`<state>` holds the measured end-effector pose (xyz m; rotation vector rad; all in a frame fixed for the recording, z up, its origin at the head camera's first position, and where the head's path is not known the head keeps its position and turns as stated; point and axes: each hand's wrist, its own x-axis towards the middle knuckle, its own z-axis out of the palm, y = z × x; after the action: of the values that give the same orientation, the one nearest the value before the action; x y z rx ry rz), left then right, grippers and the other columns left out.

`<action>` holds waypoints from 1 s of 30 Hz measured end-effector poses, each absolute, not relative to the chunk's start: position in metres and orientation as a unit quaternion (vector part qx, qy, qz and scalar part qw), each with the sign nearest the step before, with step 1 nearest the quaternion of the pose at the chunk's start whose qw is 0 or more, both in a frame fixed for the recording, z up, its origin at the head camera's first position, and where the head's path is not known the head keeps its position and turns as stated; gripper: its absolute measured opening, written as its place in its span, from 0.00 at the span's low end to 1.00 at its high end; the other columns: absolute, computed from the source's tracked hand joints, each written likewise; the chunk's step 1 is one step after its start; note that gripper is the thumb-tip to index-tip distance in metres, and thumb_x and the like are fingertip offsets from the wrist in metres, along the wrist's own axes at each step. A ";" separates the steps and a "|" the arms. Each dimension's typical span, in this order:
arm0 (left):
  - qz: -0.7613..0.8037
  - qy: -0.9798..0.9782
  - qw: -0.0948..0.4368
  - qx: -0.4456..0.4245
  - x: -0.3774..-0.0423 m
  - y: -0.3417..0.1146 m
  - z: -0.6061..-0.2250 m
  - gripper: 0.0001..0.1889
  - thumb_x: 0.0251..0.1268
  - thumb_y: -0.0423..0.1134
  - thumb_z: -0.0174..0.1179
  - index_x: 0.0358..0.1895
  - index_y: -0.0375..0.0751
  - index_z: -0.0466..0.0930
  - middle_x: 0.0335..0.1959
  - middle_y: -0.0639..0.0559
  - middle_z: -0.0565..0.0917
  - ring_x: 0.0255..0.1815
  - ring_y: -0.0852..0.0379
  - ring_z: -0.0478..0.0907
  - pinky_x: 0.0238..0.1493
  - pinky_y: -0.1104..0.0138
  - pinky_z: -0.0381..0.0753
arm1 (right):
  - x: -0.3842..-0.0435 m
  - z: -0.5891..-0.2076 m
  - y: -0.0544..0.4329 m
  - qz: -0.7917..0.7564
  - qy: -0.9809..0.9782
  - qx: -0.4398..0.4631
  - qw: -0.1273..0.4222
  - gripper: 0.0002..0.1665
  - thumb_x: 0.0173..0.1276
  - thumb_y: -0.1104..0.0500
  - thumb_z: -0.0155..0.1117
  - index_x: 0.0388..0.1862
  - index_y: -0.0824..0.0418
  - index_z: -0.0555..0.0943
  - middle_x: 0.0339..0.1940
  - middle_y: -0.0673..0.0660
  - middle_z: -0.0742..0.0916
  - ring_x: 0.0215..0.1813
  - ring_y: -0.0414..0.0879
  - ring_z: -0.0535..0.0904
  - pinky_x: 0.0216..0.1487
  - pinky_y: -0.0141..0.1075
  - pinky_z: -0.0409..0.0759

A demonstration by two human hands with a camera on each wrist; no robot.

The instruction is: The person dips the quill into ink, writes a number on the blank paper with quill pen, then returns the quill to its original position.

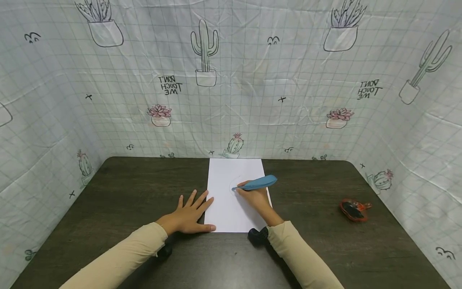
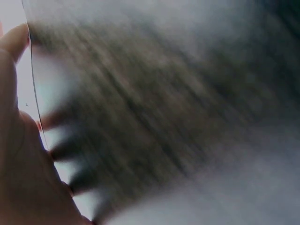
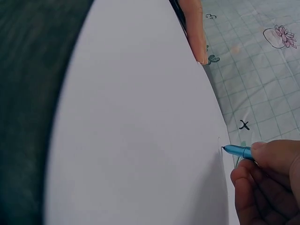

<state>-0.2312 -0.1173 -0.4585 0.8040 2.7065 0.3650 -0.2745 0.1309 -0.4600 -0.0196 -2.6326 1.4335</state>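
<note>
A white sheet of paper lies upright before me on the dark table. Near its middle, my right hand pinches a blue pen whose rear end is broad and feather-like. The pen's tip meets the sheet in the right wrist view, beside a thin line. A faint curved line shows on the paper in the head view. With fingers spread, my left hand rests across the sheet's lower left edge, partly on the table. The left wrist view is blurred, with the left hand at its left side.
An orange-red object with a dark middle lies on the table's right side. The dark wooden table is bordered by a white grid-patterned cloth with cactus drawings. A black device sits under the right wrist.
</note>
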 end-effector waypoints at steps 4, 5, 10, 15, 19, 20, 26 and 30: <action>0.125 0.941 0.148 0.279 -0.231 -0.117 -0.459 0.48 0.60 0.73 0.48 0.78 0.55 0.44 0.79 0.50 0.39 0.77 0.37 0.31 0.66 0.32 0.32 | -0.272 -0.459 0.130 0.478 -0.876 0.002 0.063 0.07 0.57 0.59 0.73 0.35 0.59 0.88 0.33 0.54 0.89 0.38 0.46 0.84 0.37 0.35 0.77; 0.125 0.941 0.148 0.279 -0.231 -0.117 -0.459 0.48 0.60 0.73 0.48 0.78 0.55 0.44 0.79 0.50 0.39 0.77 0.37 0.31 0.66 0.32 0.32 | -0.271 -0.459 0.130 0.478 -0.876 0.004 0.061 0.07 0.57 0.59 0.73 0.35 0.59 0.88 0.33 0.54 0.89 0.38 0.46 0.84 0.37 0.35 0.77; 0.125 0.942 0.146 0.276 -0.231 -0.116 -0.459 0.48 0.60 0.73 0.48 0.78 0.55 0.44 0.79 0.50 0.39 0.77 0.37 0.31 0.66 0.32 0.33 | -0.268 -0.459 0.130 0.473 -0.879 0.010 0.051 0.07 0.58 0.58 0.73 0.35 0.58 0.88 0.34 0.53 0.89 0.39 0.45 0.84 0.38 0.35 0.77; 0.122 0.942 0.144 0.277 -0.231 -0.116 -0.460 0.48 0.60 0.73 0.48 0.78 0.55 0.44 0.79 0.51 0.39 0.77 0.37 0.31 0.66 0.31 0.33 | -0.267 -0.460 0.130 0.475 -0.878 0.021 0.059 0.07 0.58 0.58 0.73 0.35 0.58 0.88 0.34 0.53 0.89 0.38 0.45 0.83 0.38 0.35 0.77; 0.124 0.942 0.144 0.276 -0.231 -0.116 -0.461 0.48 0.60 0.73 0.48 0.78 0.55 0.44 0.79 0.50 0.39 0.77 0.37 0.31 0.65 0.31 0.33 | -0.267 -0.461 0.130 0.476 -0.877 0.036 0.065 0.07 0.58 0.60 0.72 0.35 0.60 0.88 0.33 0.55 0.89 0.37 0.46 0.83 0.37 0.35 0.77; 0.125 0.942 0.144 0.276 -0.231 -0.116 -0.461 0.48 0.60 0.73 0.48 0.78 0.55 0.44 0.79 0.50 0.39 0.77 0.37 0.31 0.65 0.31 0.33 | -0.267 -0.461 0.130 0.475 -0.877 0.040 0.065 0.07 0.58 0.60 0.72 0.35 0.60 0.88 0.33 0.55 0.89 0.37 0.46 0.83 0.37 0.35 0.77; 0.128 0.941 0.146 0.276 -0.231 -0.116 -0.460 0.48 0.60 0.73 0.48 0.78 0.55 0.44 0.79 0.50 0.39 0.77 0.37 0.31 0.66 0.32 0.32 | -0.265 -0.459 0.129 0.467 -0.881 0.039 0.069 0.07 0.58 0.59 0.73 0.35 0.60 0.88 0.33 0.55 0.89 0.38 0.46 0.83 0.37 0.35 0.77; 0.128 0.941 0.148 0.276 -0.230 -0.116 -0.459 0.48 0.60 0.73 0.48 0.78 0.55 0.44 0.79 0.50 0.39 0.77 0.38 0.30 0.66 0.32 0.32 | -0.265 -0.459 0.128 0.468 -0.881 0.020 0.068 0.07 0.57 0.58 0.73 0.35 0.58 0.88 0.33 0.53 0.89 0.37 0.44 0.83 0.36 0.34 0.77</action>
<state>-0.2304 -0.1162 -0.4595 0.7936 2.7059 0.3690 -0.2651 0.1283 -0.4590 0.0595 -2.6535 1.4097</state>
